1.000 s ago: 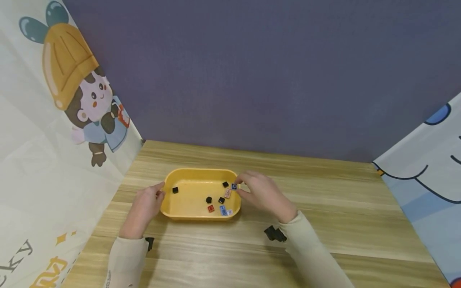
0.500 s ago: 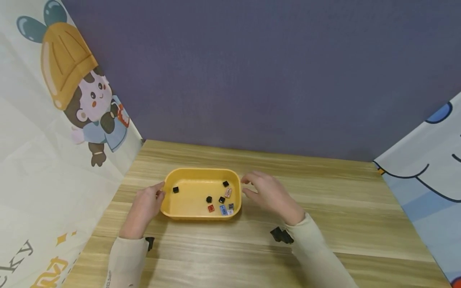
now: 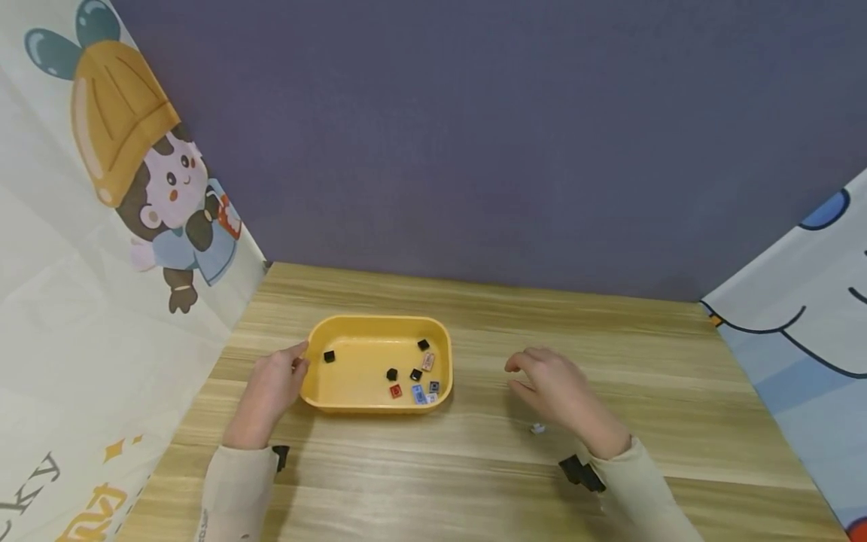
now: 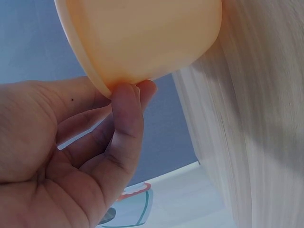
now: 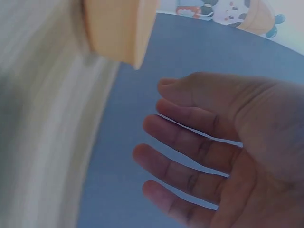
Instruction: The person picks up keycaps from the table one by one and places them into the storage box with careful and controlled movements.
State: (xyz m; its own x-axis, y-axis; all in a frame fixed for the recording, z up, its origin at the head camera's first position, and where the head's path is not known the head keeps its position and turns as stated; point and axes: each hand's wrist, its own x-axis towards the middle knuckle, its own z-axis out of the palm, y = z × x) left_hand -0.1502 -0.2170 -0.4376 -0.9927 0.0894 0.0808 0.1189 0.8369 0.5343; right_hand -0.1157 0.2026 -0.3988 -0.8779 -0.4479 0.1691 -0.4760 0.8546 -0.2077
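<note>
A yellow plastic tray (image 3: pixel 352 409) with rounded corners stands on the table. Inside it lie several small black blocks (image 3: pixel 392 374), a red tile (image 3: pixel 396 391), a pinkish tile (image 3: pixel 428 361), a blue tile (image 3: pixel 419 394), a dark grey-blue tile (image 3: pixel 434 387) and a whitish tile (image 3: pixel 431 398). My left hand (image 3: pixel 269 391) pinches the tray's left rim between thumb and fingers, closer in the left wrist view. To the right of the tray, my right hand (image 3: pixel 562 391) hovers with nothing in it; in the right wrist view its fingers are loosely spread. Near it lies a small whitish piece (image 3: pixel 538 428).
The wooden table (image 3: pixel 406 474) ends at a dark blue-grey back wall (image 3: pixel 440 150). White printed sheets stand at both sides, the left one (image 3: pixel 68 316) with a cartoon figure. A black wrist mount (image 3: pixel 581 474) sits by the right sleeve.
My right hand has let go of a small dark blue tile, which now lies in the tray's right end. The hand then moved right and nearer. My left hand stays at the rim.
</note>
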